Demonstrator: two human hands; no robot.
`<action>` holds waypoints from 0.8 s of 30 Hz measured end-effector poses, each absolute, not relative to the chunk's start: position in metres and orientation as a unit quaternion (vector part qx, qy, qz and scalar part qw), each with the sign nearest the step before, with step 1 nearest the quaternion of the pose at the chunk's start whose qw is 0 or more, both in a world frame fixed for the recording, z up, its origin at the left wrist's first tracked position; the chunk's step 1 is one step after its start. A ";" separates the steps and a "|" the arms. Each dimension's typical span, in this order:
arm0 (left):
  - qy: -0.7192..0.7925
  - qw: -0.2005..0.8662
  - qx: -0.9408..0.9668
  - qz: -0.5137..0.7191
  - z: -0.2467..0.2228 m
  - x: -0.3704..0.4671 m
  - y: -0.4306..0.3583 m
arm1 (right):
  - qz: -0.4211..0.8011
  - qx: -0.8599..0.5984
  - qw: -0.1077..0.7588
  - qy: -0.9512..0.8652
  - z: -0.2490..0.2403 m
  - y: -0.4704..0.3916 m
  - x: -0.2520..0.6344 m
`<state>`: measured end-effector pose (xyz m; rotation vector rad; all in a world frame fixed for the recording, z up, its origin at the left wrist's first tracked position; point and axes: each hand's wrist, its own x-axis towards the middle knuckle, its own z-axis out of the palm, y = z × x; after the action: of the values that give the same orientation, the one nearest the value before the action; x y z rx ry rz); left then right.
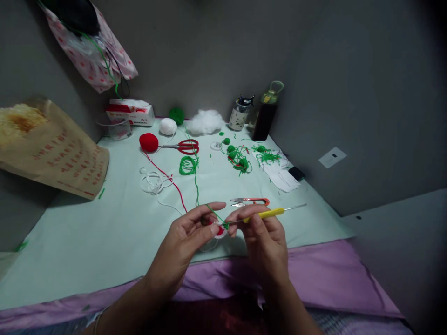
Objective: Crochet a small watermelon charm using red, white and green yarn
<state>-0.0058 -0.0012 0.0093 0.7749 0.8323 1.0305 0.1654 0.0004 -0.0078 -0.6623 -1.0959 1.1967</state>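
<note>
Where the two hands meet over the near part of the desk (104,242), a small crocheted piece (220,231) sits between the fingertips; it looks rounded in the part that shows, with a deep red middle, a pale white band along its edge and a little cluster of bright green stitches (226,226) at its right side; the left thumb covers some of it, so its full outline cannot be told, nor whether it touches the desk beneath. The left hand (183,239) has its grip clamped on the piece, thumb over the left part, forefinger stretched out to the right; a green strand (215,214) slants from that finger down to the stitches; the right hand (265,237) has its grip clamped on a crochet hook (267,214), its yellow handle between thumb and fingers; one slim metal end reaches the green stitches, the other points off to the right.

A thin red strand (176,186) runs to the left hand from a red yarn ball (149,142), smooth and rounded; near it lie a white yarn ball (168,126) and, farther back, a dark green yarn ball (176,116); a loose white tangle (155,183) and a green coil (188,165) spread in front of them; orange-handled snips (251,202) lie just beyond the right hand, blades apart; red-handled scissors (188,147) lie farther off.
</note>
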 end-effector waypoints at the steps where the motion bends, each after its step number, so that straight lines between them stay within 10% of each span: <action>1: 0.379 0.719 0.352 0.466 0.009 -0.006 -0.001 | 0.520 -0.286 0.638 -0.490 -0.007 0.000 0.166; 24: 0.455 0.555 0.473 0.512 0.015 0.001 -0.007 | 0.137 -0.315 0.564 -0.751 -0.013 -0.012 0.170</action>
<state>0.0007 -0.0066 0.0150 1.1166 1.0738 1.2087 0.1695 -0.0115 -0.0135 -0.7410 -1.7681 0.3217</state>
